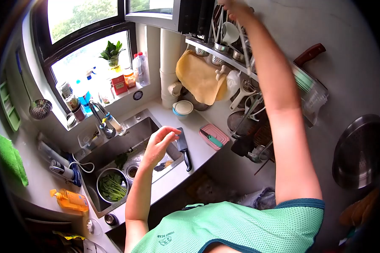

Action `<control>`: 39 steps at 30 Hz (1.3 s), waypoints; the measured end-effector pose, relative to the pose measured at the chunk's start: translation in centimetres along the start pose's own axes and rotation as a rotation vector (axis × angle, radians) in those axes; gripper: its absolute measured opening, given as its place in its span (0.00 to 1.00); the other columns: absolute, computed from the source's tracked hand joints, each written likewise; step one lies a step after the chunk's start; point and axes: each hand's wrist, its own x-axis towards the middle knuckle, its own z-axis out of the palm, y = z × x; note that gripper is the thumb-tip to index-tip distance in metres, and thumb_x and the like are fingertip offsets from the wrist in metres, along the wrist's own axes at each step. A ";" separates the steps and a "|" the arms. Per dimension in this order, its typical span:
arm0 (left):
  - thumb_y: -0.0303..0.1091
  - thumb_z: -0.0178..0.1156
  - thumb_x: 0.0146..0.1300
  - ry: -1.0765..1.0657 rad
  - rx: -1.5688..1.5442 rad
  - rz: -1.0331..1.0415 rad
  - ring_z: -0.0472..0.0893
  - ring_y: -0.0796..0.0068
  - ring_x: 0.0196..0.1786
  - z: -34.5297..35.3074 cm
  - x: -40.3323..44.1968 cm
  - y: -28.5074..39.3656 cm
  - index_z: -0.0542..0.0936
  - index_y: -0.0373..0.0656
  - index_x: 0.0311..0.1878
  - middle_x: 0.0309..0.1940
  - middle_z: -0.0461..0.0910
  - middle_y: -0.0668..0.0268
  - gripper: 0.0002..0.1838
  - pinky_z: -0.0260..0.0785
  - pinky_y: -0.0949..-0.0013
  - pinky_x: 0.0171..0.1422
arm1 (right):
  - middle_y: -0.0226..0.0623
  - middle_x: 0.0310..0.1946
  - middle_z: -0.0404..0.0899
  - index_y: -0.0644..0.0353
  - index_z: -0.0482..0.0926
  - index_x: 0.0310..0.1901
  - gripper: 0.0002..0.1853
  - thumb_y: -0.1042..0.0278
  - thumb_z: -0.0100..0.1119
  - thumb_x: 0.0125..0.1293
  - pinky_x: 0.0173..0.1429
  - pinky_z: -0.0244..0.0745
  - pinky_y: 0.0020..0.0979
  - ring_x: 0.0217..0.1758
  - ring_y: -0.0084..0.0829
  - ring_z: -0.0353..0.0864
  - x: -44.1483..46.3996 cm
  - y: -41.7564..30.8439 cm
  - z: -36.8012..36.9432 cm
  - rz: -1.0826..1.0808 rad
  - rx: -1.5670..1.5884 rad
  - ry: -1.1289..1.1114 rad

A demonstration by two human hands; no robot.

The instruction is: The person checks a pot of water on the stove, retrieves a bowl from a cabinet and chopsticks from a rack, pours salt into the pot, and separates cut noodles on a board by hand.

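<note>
My left hand hovers over the right side of the sink, fingers loosely bent, and I see nothing in it. Just beyond its fingertips, a kitchen knife with a broad dark blade and black handle lies on the counter. My right hand is raised high to the utensil rack and partly cut off by the top edge. Its fingers look closed. A thin pale stick runs down below it, though its kind is unclear. Leafy greens fill a white-rimmed bowl in the sink.
A small green-handled knife lies on a pink lid. Near the wall stands a lidded container. The faucet leans over the sink. An orange bottle lies to the left. Knives hang at a wall holder on the right.
</note>
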 end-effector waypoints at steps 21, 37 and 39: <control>0.34 0.49 0.63 0.028 -0.014 -0.006 0.74 0.80 0.40 -1.3 -1.7 -0.9 0.74 0.36 0.40 0.38 0.76 0.65 0.11 0.66 0.76 0.49 | 0.42 0.17 0.77 0.65 0.76 0.27 0.10 0.65 0.51 0.52 0.30 0.73 0.33 0.22 0.35 0.78 -1.5 -6.3 -0.9 -0.167 -0.287 0.261; 0.39 0.48 0.63 0.100 0.032 0.098 0.72 0.79 0.46 1.9 -5.5 3.2 0.72 0.37 0.47 0.44 0.73 0.66 0.16 0.64 0.74 0.52 | 0.20 0.22 0.72 0.50 0.75 0.31 0.07 0.59 0.52 0.60 0.17 0.47 0.10 0.14 0.06 0.53 -21.4 -13.2 -1.6 -0.352 0.491 0.201; 0.46 0.47 0.63 0.117 0.023 0.113 0.64 0.74 0.57 3.4 -6.9 3.7 0.64 0.38 0.56 0.54 0.65 0.63 0.25 0.57 0.69 0.59 | 0.21 0.23 0.73 0.49 0.73 0.30 0.06 0.61 0.50 0.62 0.16 0.48 0.11 0.16 0.06 0.56 -25.8 -12.5 3.4 -0.343 0.672 -0.071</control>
